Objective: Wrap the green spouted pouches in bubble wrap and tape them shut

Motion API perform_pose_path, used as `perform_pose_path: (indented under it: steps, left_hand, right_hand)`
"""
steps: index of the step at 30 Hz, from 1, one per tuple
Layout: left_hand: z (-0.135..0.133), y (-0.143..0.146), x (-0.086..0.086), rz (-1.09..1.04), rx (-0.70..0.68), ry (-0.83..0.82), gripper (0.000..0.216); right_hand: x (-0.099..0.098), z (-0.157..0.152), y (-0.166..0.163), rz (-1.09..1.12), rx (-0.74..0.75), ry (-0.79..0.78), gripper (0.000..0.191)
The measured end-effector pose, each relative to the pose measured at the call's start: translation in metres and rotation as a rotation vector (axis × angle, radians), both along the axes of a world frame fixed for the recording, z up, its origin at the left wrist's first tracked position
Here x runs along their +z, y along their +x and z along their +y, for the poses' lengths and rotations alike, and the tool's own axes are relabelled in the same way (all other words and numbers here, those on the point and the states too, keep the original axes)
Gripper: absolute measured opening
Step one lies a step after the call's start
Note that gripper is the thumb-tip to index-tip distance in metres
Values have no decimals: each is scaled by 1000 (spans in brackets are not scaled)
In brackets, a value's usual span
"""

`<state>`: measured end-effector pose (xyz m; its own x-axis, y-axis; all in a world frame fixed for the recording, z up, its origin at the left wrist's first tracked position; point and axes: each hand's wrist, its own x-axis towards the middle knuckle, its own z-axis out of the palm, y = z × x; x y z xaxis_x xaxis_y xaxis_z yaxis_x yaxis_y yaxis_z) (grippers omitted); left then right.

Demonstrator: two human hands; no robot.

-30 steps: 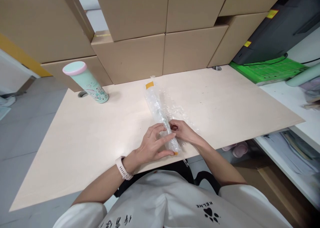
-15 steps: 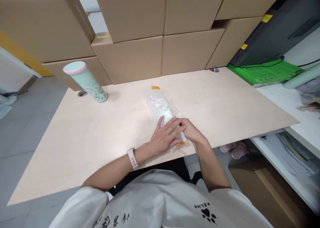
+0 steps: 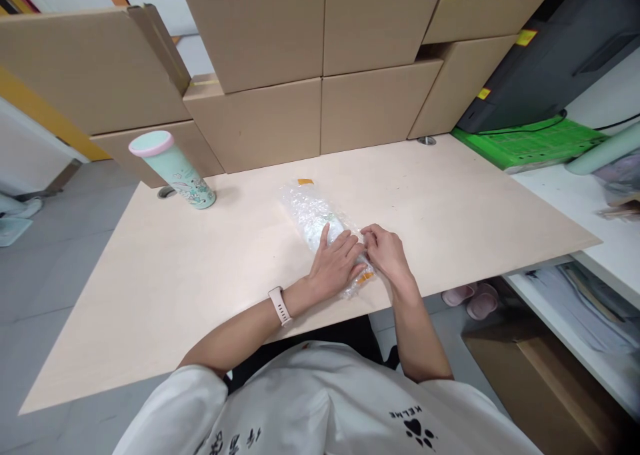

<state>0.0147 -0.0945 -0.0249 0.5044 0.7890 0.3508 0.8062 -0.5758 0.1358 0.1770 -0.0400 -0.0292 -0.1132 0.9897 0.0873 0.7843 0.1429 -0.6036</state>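
Observation:
A clear bubble-wrap package (image 3: 311, 210) lies slantwise on the light wooden table (image 3: 210, 275), with something pale and faintly green inside that I cannot make out. Orange tape (image 3: 305, 181) marks its far end, and another orange tape strip (image 3: 365, 278) is at the near end. My left hand (image 3: 336, 263), below a pale wristband, rests flat across the package with fingers stretched out. At the package's right edge, my right hand (image 3: 389, 252) has curled fingers pinching the wrap's edge near my left fingertips.
A mint tumbler (image 3: 175, 172) with a pink rim stands at the table's back left. Cardboard boxes (image 3: 270, 125) are stacked along the back edge. To the right are a green plastic crate (image 3: 540, 142) and a white shelf (image 3: 560, 195). An open carton (image 3: 540, 388) sits below on the floor.
My right hand has drawn slightly up and right along the wrap's edge, its fingers now showing more. My left hand stays flat on the package. The camera view has shifted a little.

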Motion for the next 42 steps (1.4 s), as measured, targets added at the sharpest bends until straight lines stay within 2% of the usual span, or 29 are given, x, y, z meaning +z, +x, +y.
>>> perform_pose_path:
  steps: [5, 10, 12, 14, 17, 20, 22, 24, 26, 28, 31, 34, 36, 38, 42]
  left_hand:
    - [14, 5, 5, 6, 37, -22, 17]
    - [26, 5, 2, 7, 63, -100, 21]
    - [29, 3, 0, 16, 62, -131, 33]
    - [30, 2, -2, 19, 56, -149, 46]
    - [29, 3, -3, 8, 59, -152, 50]
    - [28, 5, -3, -3, 80, -148, 49]
    - [27, 6, -2, -5, 86, -151, 50]
    - [26, 6, -1, -10, 81, -149, 51]
    - [27, 5, -2, -27, 78, -136, 53]
    - [27, 4, -4, -57, 81, -118, 56]
    - [28, 2, -7, -103, 60, -98, 45]
    - [28, -1, -12, -175, 21, -96, 26]
    - [29, -3, -15, -277, 12, -99, 19]
    - [30, -5, -18, -407, 13, -91, 16]
    - [30, -9, -20, -637, -14, -71, 9]
  right_hand:
    - [1, 0, 1, -87, 40, 18, 32]
    - [-1, 1, 4, 44, 35, -4, 31]
    - [-1, 0, 7, 69, -29, 16, 30]
    - [-1, -2, 9, 16, -153, 113, 30]
    - [1, -4, 11, -130, -257, 207, 29]
    - [2, -5, 11, -205, -230, 70, 33]
    - [2, -5, 12, -152, -201, -1, 37]
    - [1, -6, 12, 41, -130, -8, 41]
    - [2, -8, 12, 337, -28, -33, 45]
    - [4, -10, 10, 595, 104, -130, 49]
    - [8, -13, 9, 771, 255, -304, 48]
    - [6, -10, 10, 865, 219, -349, 42]
    - [1, -7, 10, 857, 111, -301, 43]
    - [-3, -6, 9, 729, 55, -222, 42]
    - [4, -9, 4, 451, 222, -189, 45]
